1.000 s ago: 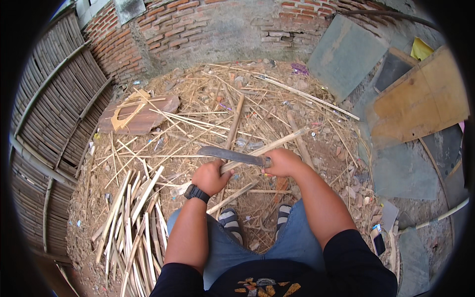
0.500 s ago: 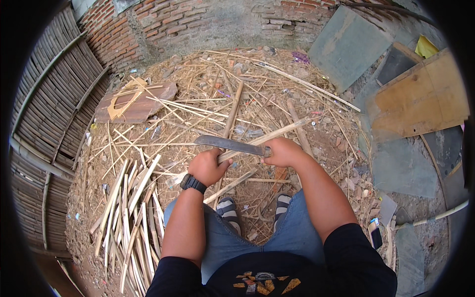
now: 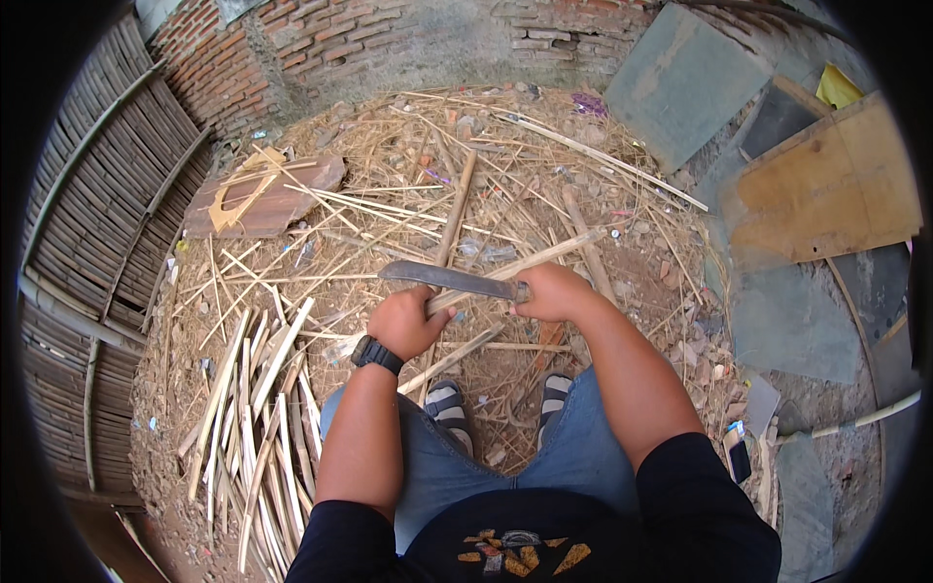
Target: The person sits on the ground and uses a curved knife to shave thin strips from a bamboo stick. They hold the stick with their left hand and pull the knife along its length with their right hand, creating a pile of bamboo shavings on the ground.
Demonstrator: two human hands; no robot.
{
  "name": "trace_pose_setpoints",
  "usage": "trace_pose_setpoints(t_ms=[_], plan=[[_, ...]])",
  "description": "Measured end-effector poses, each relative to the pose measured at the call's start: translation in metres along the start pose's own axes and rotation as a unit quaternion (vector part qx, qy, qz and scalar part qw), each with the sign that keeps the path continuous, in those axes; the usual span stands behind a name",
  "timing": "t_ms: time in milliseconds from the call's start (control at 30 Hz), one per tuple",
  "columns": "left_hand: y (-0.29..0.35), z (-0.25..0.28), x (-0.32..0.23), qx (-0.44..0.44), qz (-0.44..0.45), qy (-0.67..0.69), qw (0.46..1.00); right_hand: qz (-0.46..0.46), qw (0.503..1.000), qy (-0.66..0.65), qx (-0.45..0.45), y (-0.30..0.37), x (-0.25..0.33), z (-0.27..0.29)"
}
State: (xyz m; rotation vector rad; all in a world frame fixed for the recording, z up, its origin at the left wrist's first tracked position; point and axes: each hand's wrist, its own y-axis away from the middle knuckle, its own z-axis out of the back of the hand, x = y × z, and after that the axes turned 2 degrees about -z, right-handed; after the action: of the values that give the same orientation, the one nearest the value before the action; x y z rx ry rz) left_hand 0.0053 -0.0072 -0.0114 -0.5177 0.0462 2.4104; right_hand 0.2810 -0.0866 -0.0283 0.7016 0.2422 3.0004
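Observation:
My right hand (image 3: 550,292) is closed round the handle of a machete (image 3: 452,281), whose broad dark blade points left. Beneath the blade runs a pale bamboo strip (image 3: 559,250), slanting from my left hand up to the far right. Closed on that strip's near end is my left hand (image 3: 403,319), with a black watch on the wrist. The blade lies across the strip just beyond my left thumb; whether its edge touches the wood I cannot tell. A round wooden stick (image 3: 458,209) on the ground passes behind the blade.
A heap of split bamboo strips (image 3: 255,428) lies at the left, by a woven bamboo wall (image 3: 107,214). A brown board (image 3: 301,194) rests farther back. Grey and tan sheets (image 3: 826,180) lean at the right. Straw and rubble cover the ground before a brick wall (image 3: 389,44).
Both hands, the machete and the bamboo strip have stayed almost in place, with only a slight shift. The whole view has moved a little.

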Motion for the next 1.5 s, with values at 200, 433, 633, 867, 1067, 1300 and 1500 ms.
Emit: trace_pose_setpoints(t_ms=[200,433,633,867,1067,1300,1500], plan=[[0.0,0.003,-0.003,0.051,0.023,-0.011,0.998,-0.041,0.998,0.014,0.055,0.003,0.014,0.007],[0.0,-0.004,0.002,0.114,0.006,-0.027,0.993,-0.024,0.995,0.045,0.087,-0.006,0.013,-0.012],[0.003,-0.012,-0.001,0.129,-0.036,-0.048,0.99,-0.059,0.985,0.079,0.143,-0.006,0.027,-0.014],[-0.002,-0.001,0.006,0.036,0.038,0.03,0.998,-0.069,0.996,0.056,0.014,0.019,0.034,0.032],[0.0,0.016,0.005,-0.02,0.045,0.047,0.998,-0.118,0.989,0.027,-0.079,0.031,0.009,0.048],[-0.005,0.009,0.004,-0.077,0.06,0.07,0.993,-0.026,0.997,0.047,-0.062,0.028,0.019,0.035],[-0.004,0.012,0.005,-0.103,0.058,0.032,0.992,-0.124,0.983,-0.04,-0.129,0.016,-0.017,0.049]])
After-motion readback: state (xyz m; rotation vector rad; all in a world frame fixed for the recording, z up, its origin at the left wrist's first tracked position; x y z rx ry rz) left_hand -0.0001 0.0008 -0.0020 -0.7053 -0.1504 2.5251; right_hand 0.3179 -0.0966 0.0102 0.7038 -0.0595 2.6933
